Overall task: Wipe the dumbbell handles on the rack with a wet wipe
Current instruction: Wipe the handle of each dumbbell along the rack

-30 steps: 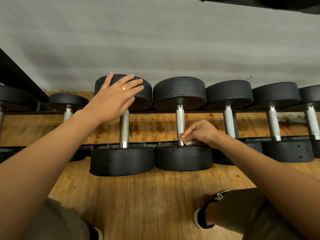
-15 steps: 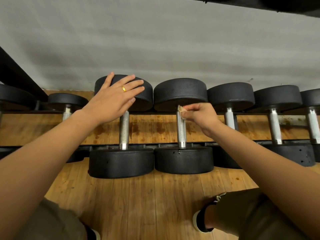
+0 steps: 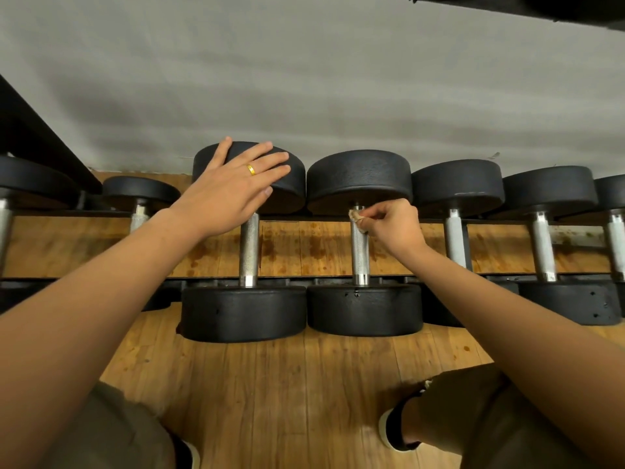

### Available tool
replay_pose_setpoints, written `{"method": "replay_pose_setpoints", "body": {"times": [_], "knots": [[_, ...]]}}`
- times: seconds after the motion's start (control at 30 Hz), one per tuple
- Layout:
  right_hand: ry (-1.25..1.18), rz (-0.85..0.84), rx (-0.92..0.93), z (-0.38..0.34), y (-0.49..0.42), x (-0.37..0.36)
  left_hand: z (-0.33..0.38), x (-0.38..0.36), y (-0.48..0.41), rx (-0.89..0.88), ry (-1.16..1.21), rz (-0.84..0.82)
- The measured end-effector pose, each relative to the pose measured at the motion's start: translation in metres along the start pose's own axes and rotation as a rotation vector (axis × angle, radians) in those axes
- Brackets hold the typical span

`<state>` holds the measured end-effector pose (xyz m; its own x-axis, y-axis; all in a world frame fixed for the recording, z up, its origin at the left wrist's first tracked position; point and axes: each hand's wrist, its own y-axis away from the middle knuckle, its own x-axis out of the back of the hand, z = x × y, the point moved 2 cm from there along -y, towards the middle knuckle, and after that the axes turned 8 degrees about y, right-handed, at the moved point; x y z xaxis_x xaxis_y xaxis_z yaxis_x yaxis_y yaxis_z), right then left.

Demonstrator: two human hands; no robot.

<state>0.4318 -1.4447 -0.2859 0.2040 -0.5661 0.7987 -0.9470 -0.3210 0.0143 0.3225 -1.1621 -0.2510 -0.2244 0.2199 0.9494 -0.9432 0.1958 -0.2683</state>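
- Nearest me, a wooden floor (image 3: 287, 384) runs under a row of black dumbbells on the rack (image 3: 331, 281).
- My right hand (image 3: 394, 226) pinches a crumpled wet wipe (image 3: 356, 218), fingers curled round it, against the far end of the middle dumbbell's steel handle (image 3: 359, 253).
- My left hand (image 3: 230, 194) rests flat, fingers straight, on the far head (image 3: 292, 194) of the neighbouring dumbbell.
- A grey wall (image 3: 304, 79) stands behind.

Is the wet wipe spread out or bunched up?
Bunched: the wet wipe is a small wad pinched by the right hand.

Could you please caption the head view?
Right hand presses wipe to dumbbell handle; left hand rests on neighbouring dumbbell.
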Motion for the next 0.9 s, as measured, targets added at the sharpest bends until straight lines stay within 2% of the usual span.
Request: {"method": "replay_pose_setpoints", "body": {"times": [0.13,0.33,0.47,0.57,0.63,0.73,0.8,0.9], "knots": [[0.106,-0.208,0.024,0.006,0.017,-0.002,0.000,0.000,0.000,-0.008,0.003,0.010],[0.134,-0.153,0.109,0.000,0.011,0.010,-0.002,-0.002,0.000,-0.016,-0.009,0.017],[0.218,-0.470,0.146,0.008,0.026,0.012,-0.001,-0.001,-0.001,-0.011,-0.007,0.019],[0.332,-0.581,0.256,0.015,0.036,0.011,0.000,-0.001,0.000,-0.011,-0.016,0.022],[0.403,-0.532,0.421,0.015,0.032,0.014,0.000,-0.002,0.000,-0.013,-0.020,0.020],[0.543,-0.261,0.743,0.014,0.021,0.021,-0.001,-0.002,0.000,-0.013,-0.016,0.021],[0.667,-0.141,0.914,0.020,0.016,0.023,-0.001,-0.002,0.000,-0.014,-0.016,0.028],[0.775,-0.097,1.018,0.028,0.008,0.025,0.000,-0.003,0.000,-0.018,-0.023,0.047]]}}
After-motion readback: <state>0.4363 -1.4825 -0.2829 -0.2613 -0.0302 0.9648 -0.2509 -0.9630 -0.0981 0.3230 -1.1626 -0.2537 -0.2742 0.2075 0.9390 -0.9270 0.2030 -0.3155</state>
